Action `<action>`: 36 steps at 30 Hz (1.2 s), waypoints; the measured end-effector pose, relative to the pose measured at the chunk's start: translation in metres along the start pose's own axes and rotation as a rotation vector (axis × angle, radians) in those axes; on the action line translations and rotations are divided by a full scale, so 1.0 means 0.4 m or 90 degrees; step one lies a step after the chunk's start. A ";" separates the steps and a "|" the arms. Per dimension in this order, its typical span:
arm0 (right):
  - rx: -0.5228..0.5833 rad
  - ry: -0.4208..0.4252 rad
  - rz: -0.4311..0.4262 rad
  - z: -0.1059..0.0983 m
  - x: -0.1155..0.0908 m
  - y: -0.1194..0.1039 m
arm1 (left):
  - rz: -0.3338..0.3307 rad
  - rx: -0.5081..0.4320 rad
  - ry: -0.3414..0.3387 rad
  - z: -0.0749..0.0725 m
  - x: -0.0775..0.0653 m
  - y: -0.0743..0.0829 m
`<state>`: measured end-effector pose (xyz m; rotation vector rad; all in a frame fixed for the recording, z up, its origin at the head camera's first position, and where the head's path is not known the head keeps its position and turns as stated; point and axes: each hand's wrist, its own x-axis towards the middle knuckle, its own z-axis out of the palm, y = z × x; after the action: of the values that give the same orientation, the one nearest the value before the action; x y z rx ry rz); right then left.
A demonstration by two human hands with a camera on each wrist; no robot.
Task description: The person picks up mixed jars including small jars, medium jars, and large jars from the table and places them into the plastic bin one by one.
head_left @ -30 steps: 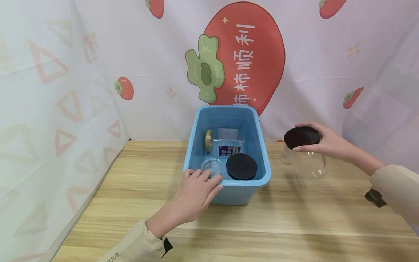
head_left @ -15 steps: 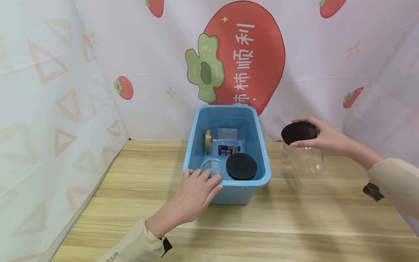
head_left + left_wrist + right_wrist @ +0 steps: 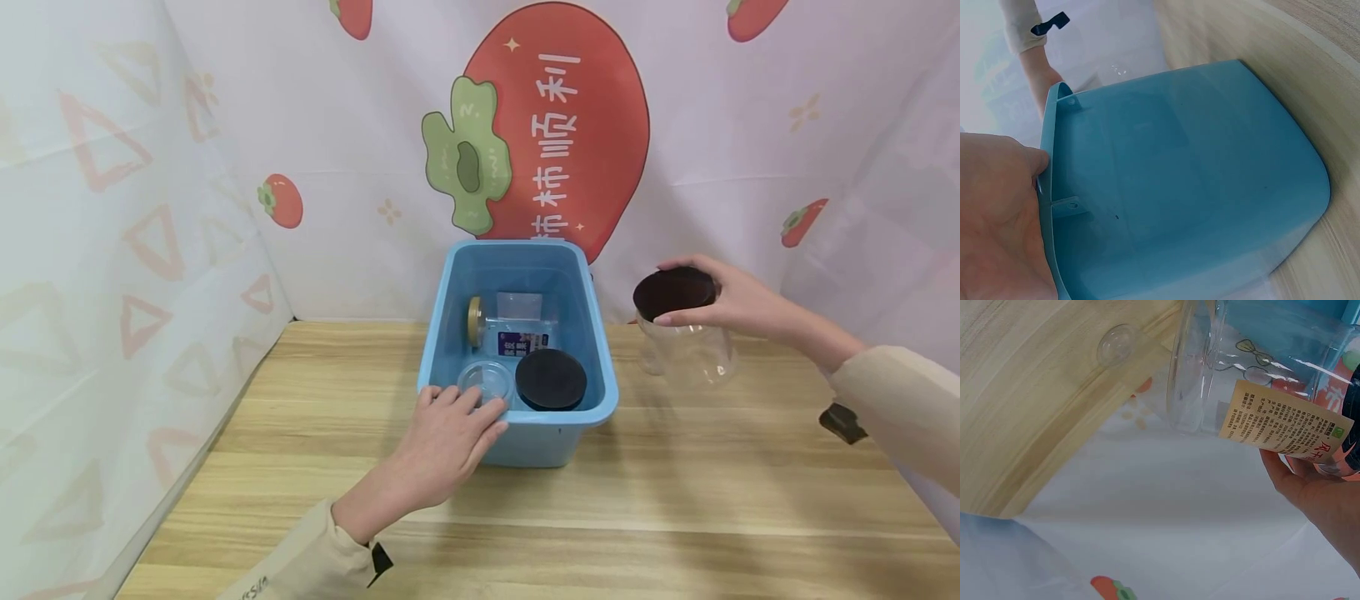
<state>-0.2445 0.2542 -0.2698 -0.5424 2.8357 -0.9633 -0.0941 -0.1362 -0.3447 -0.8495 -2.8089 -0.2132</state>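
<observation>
My left hand (image 3: 450, 450) grips the front rim of a light blue plastic bin (image 3: 536, 446), fingertips curled over to the inside. In the left wrist view, the thumb side of that hand lies along the rim. To the bin's right, my right hand (image 3: 738, 304) holds a clear plastic jar (image 3: 697, 358) by its black lid (image 3: 675, 294). The right wrist view shows a tan printed label (image 3: 1285, 422) on this jar, which is raised over the tabletop. Inside the bin lie a gold-lidded clear jar (image 3: 517, 342), a clear round-topped container (image 3: 486, 379) and a black-lidded container (image 3: 551, 379).
The bin stands on a wood-grain table (image 3: 300, 433). A small clear round piece (image 3: 1116, 345) sits on the table near the raised jar. Behind runs a white cloth backdrop (image 3: 360, 250) with persimmon prints, and another cloth (image 3: 112, 333) hangs along the left side.
My right hand has moved up and slightly left toward the bin, carrying the black-lidded jar. My left hand has stayed on the bin's rim.
</observation>
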 end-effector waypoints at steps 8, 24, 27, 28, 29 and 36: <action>0.006 -0.003 -0.017 -0.003 0.010 -0.026 | -0.001 0.005 -0.001 0.002 0.003 -0.001; -0.007 0.003 -0.036 -0.014 0.049 -0.060 | -0.002 0.007 -0.009 0.000 0.007 -0.001; -0.009 0.001 -0.041 -0.014 0.057 -0.069 | -0.003 0.006 -0.010 0.000 0.007 -0.001; -0.010 -0.001 -0.040 -0.015 0.060 -0.072 | -0.004 0.005 -0.010 0.000 0.006 -0.001; -0.011 -0.003 -0.040 -0.015 0.062 -0.075 | -0.004 0.004 -0.010 0.000 0.006 -0.001; -0.009 -0.020 -0.047 -0.015 0.074 -0.095 | -0.006 0.004 -0.013 0.002 0.005 0.000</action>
<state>-0.2619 0.2190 -0.2414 -0.6622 2.8153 -0.9397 -0.0959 -0.1351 -0.3448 -0.8413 -2.8310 -0.1975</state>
